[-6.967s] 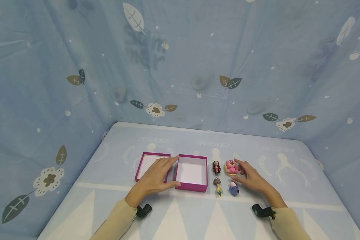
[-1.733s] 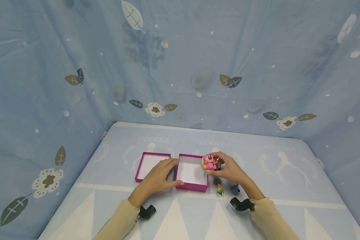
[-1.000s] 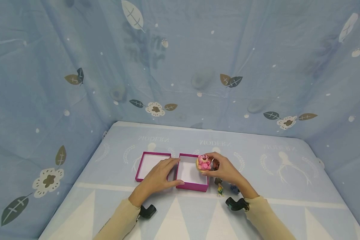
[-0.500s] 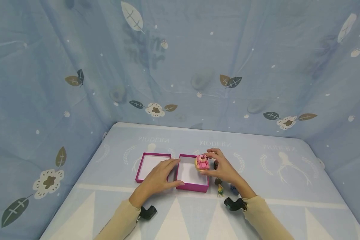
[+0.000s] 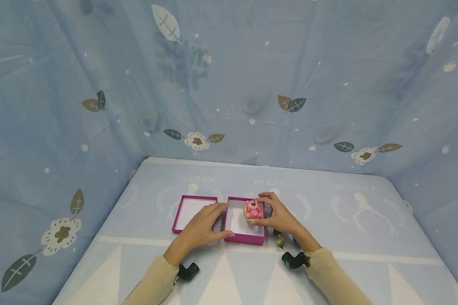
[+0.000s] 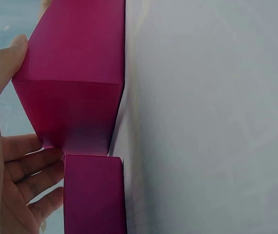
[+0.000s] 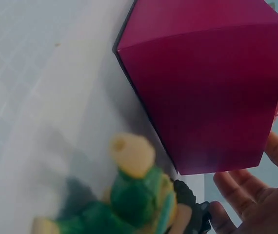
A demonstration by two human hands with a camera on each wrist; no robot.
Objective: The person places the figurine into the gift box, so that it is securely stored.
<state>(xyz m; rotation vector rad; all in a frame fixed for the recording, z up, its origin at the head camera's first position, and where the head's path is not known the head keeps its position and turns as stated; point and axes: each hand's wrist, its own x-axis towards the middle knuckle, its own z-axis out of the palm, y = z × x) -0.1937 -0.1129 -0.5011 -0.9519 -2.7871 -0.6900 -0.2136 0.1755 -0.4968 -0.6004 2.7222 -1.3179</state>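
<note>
My right hand (image 5: pixel 278 216) pinches a pink bear figurine (image 5: pixel 253 210) with a yellow ring-shaped base, thumb on its near side and fingers on its far side. The bear sits low within the walls of a magenta box (image 5: pixel 244 238) with a white inside, toward its right side. My left hand (image 5: pixel 199 226) rests at the box's left side. In the left wrist view its thumb touches the box's top edge and its loosely bent fingers (image 6: pixel 31 168) lie by the side wall. The right wrist view shows the box's outer wall (image 7: pixel 202 97); the bear is mostly hidden there.
A shallow magenta lid (image 5: pixel 177 214) lies left of the box, partly under my left hand. Right of the box lie a green and yellow figurine (image 5: pixel 280 242), a dark-haired one (image 7: pixel 185 195) and a blue one (image 5: pixel 296 243), mostly hidden by my right arm.
My right hand first picked the bear off the table, then carried it left over the box. In the last second it has moved further left and down into the box. The left hand stays put.
</note>
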